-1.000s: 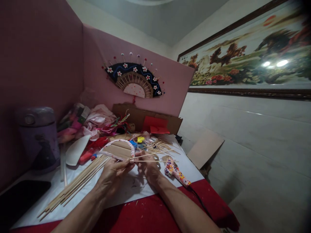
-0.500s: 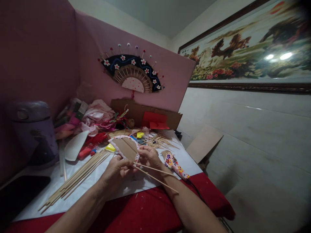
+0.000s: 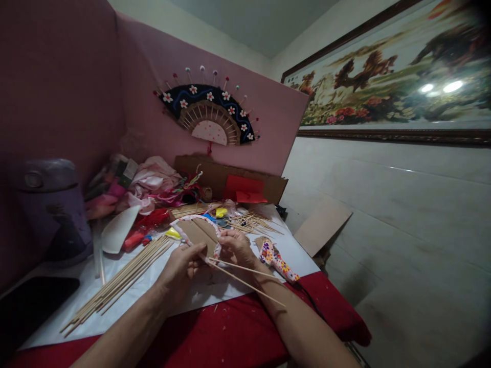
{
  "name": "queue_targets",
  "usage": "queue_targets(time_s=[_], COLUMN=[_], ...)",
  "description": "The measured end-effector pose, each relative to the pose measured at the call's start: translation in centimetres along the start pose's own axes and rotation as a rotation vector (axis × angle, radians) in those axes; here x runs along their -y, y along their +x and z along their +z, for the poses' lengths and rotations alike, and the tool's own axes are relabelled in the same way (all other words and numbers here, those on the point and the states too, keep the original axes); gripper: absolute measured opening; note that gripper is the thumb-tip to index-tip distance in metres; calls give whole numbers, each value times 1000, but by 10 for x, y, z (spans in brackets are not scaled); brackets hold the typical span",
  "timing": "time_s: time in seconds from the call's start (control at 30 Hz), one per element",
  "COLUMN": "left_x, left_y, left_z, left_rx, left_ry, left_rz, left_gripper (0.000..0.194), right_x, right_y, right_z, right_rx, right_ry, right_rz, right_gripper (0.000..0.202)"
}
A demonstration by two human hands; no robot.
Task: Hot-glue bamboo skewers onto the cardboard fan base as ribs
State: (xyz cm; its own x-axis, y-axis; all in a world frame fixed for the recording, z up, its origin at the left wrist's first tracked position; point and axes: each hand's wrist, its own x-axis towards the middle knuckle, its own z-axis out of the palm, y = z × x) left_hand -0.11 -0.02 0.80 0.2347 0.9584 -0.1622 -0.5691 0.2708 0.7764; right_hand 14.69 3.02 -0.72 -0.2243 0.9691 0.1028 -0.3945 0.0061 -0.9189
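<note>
A half-round cardboard piece [image 3: 199,234] with a pale, patterned fabric rim is held up over the white sheet. My left hand [image 3: 186,263] pinches its lower left edge, thumb on the cardboard. On its right edge, the fingers of my right hand [image 3: 236,246] are closed. Two thin wooden sticks [image 3: 245,282] stick out from the piece's lower corner and spread toward my right forearm. Whether they are fixed to it cannot be made out. Right of my right hand lies a flower-patterned tool [image 3: 276,260] with a dark cord.
Loose sticks [image 3: 118,283] lie at the left, near a dark phone [image 3: 38,306] and a purple bottle [image 3: 53,209]. Fabric scraps [image 3: 153,176] and short sticks [image 3: 253,223] are behind. A decorated fan [image 3: 210,115] hangs on the pink board.
My left hand has shifted slightly left, its thumb now further onto the cardboard. The piece and the two sticks have tilted slightly.
</note>
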Motion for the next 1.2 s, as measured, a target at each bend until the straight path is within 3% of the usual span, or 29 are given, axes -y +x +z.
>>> queue_targets(time_s=[0.3, 0.43, 0.63, 1.2], left_x=[-6, -7, -9, -7], left_y=[10, 9, 6, 8], left_z=[-6, -7, -4, -4], left_rx=[2, 21, -1, 31], left_ry=[-110, -149, -165, -142], left_rz=[181, 238, 240, 244], left_gripper=[4, 13, 20, 21], right_x=[-8, -7, -7, -11], right_y=[-2, -6, -7, -3], right_z=[3, 6, 7, 7], right_rx=[-29, -25, -63, -34], right_ry=[-27, -83, -106, -108], right_rz=[-36, -41, 40, -11], right_gripper=[18, 19, 22, 21])
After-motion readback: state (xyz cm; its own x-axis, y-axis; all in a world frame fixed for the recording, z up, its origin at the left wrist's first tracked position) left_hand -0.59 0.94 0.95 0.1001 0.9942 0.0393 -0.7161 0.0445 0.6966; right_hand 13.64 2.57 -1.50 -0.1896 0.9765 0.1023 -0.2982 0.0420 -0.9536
